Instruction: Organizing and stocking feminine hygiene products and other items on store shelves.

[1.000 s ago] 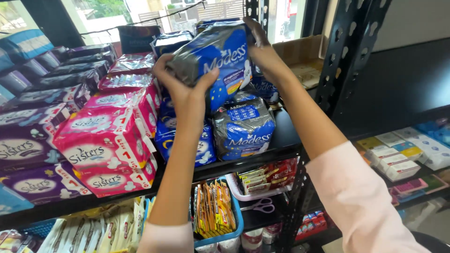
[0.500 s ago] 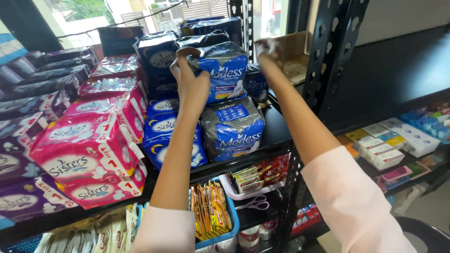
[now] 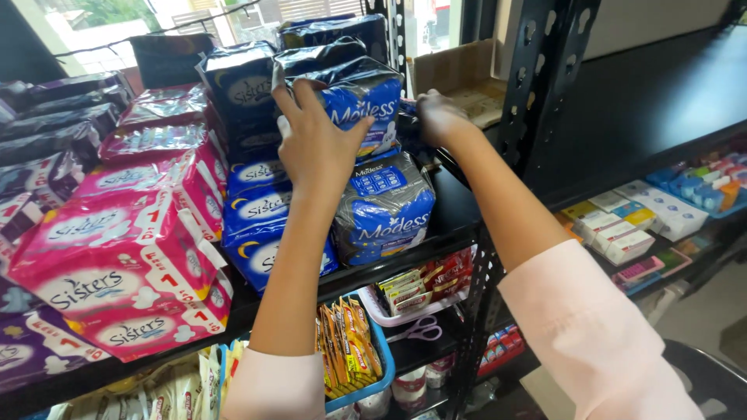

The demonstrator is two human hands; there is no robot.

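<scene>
1. Resting now on the stack, the blue pack [image 3: 359, 109] has come down from mid-air a second ago and sits on the dark blue pack [image 3: 383, 208].
2. At its 9 o'clock side, the left hand [image 3: 315, 136] lies spread wide, fingers flat on the wrapper.
3. At 3 o'clock, the right hand [image 3: 437, 117] curls on the pack's end; its grip cannot be told.
4. Pink packs [image 3: 117, 264] crowd the left; the shelf [image 3: 459, 210] edge shows bare room at 4 o'clock, before the black upright [image 3: 545, 85].
</scene>
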